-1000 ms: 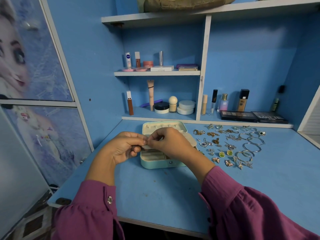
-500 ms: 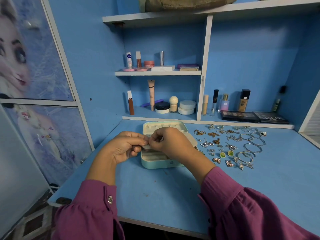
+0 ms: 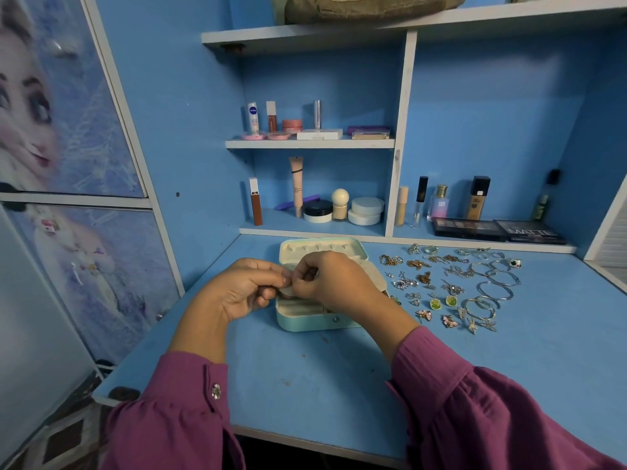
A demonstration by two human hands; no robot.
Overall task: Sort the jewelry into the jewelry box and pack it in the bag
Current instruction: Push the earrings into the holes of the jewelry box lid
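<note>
Head camera looks down over my two magenta sleeves (image 3: pixel 475 418) onto the blue desk (image 3: pixel 305 378). Nearest, both forearms reach in from the bottom edge and meet over the jewelry box (image 3: pixel 317 318). My left hand (image 3: pixel 242 293) has its fingers curled, thumb and forefinger pressed together at the tips; my right hand (image 3: pixel 334 283) is curled the same way, its fingertips meeting the left's. Something small sits pinched between them, but it is too tiny and too hidden for me to tell what it is. Both hands hover just above the open box, covering much of its middle.

The mint-coloured box sits on the desk left of centre, lid (image 3: pixel 322 249) tipped back on the far side, with cream lining and a row of slots showing.

To the right of the box, the loose jewelry (image 3: pixel 451 283) is spread flat on the desk: small earrings and pendants nearer the box, silver bangles (image 3: pixel 497 288) further right, two green stones (image 3: pixel 442 302) among them.

Farther back, shelves hold cosmetics (image 3: pixel 325 212) and two eyeshadow palettes (image 3: pixel 498 230). On the top shelf lies a brownish bag (image 3: pixel 366 6).
</note>
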